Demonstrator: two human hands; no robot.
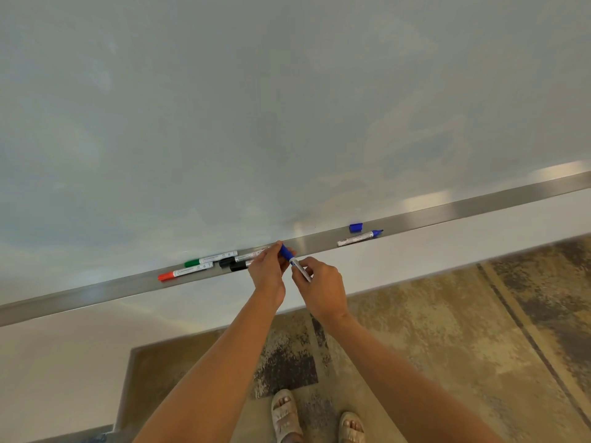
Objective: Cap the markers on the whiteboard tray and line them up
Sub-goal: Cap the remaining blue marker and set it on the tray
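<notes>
left hand [268, 270] pinches blue cap [287, 253] — right hand [323, 287] grips marker [301, 270].

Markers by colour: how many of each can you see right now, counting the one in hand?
Blue: 2, one held in both hands, one uncapped on the tray
Black: 2
Green: 1
Red: 1
Total: 6 markers

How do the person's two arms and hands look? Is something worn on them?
Both forearms are bare, with no sleeves in view. The left hand and right hand wear no gloves; no rings, watch or bracelet can be seen. Below, the feet wear light open sandals.
</notes>
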